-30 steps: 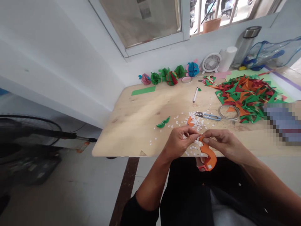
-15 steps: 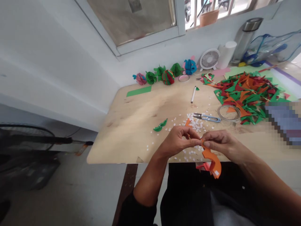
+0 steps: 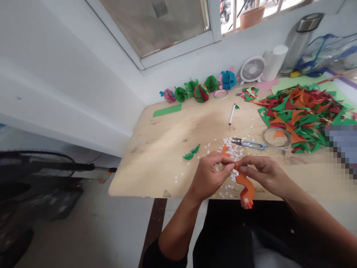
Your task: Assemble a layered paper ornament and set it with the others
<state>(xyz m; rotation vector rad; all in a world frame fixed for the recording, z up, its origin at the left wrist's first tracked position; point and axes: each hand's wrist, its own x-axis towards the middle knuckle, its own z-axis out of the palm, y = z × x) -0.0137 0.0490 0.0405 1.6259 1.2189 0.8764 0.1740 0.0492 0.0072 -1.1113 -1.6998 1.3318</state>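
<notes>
Head view. With the left hand [image 3: 210, 175] and right hand [image 3: 264, 173] as dial centre, white squares [image 3: 235, 150] litter the space beneath and around; snips [image 3: 242, 142] lie at 1 o'clock, mixed paper scraps [image 3: 299, 111] at 2, a pen [image 3: 231, 114] at 12, pleated ornaments [image 3: 201, 93] at 11. The right thumb and forefinger pinch the upper end of an orange strip [image 3: 247, 188], which extends toward 6, past the near edge of the wooden table [image 3: 156, 149]. A white wall [image 3: 178, 78] stands behind. Whether the left fingertips, drawn together there, grip paper cannot be told. Dark equipment [image 3: 52, 186] at 9 is blurred; a pixelated object [image 3: 344, 145] at 3 is cut off.
</notes>
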